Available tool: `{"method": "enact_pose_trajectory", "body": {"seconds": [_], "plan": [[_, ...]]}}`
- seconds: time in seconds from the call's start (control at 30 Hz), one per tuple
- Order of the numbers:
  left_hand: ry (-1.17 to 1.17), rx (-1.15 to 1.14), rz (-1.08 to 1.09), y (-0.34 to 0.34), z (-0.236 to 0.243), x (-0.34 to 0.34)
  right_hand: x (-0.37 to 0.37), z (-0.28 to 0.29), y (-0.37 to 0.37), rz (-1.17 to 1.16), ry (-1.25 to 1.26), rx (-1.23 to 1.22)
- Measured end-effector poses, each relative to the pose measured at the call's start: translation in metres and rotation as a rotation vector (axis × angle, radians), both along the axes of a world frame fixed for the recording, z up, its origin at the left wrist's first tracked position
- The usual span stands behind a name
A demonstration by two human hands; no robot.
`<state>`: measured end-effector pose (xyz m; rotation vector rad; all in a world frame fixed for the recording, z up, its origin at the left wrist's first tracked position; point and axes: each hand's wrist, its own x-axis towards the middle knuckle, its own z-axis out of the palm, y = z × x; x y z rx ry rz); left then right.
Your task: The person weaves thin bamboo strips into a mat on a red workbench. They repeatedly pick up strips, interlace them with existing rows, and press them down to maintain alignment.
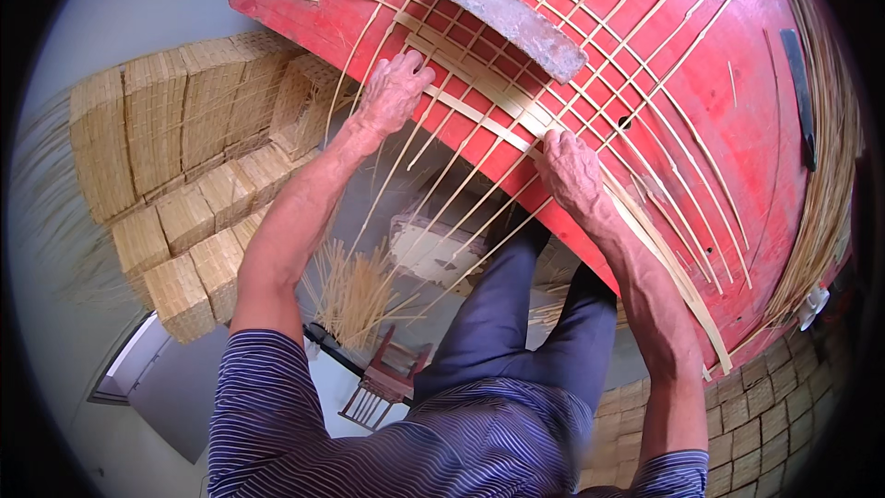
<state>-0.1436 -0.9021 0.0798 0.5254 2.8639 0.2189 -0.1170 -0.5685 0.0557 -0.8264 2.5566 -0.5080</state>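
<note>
A lattice of thin bamboo strips [636, 74] lies across a red board [728, 184]. A flat pale bamboo strip [475, 113] runs along the lattice's near side, crossing the strips that stick out over the board's edge. My left hand [395, 92] is closed with bent fingers at its left end. Further right, my right hand [573, 175] pinches the same strip, fingertips hidden beneath the knuckles. Wider flat strips [479, 77] sit just beyond it. A heavy grey bar [502, 14] rests on the lattice. Long pale strips [682, 290] trail beside my right forearm.
Stacks of woven bamboo pieces [157, 129] stand at the left, with more woven pieces [737, 424] at lower right. A dark blade-like tool [800, 97] and a long bundle of thin strips [825, 184] lie along the board's right side. Below are loose strips [355, 290] and a small wooden chair [387, 373].
</note>
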Motion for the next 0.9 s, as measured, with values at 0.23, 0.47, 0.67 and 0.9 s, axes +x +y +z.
{"method": "enact_pose_trajectory", "body": {"seconds": [0.23, 0.47, 0.67, 0.9], "plan": [[-0.061, -0.003, -0.01, 0.0, -0.002, -0.015, -0.003, -0.002, -0.001, -0.018, -0.171, 0.068], [0.055, -0.148, -0.057, 0.029, 0.013, -0.016, -0.003, -0.006, 0.0, -0.004, -0.174, 0.024], [-0.053, -0.217, -0.262, 0.089, 0.005, -0.006, -0.007, 0.001, 0.011, -0.049, -0.11, -0.055], [0.092, -0.245, -0.314, 0.088, -0.005, -0.003, -0.008, 0.0, 0.006, 0.015, -0.181, 0.034]]}}
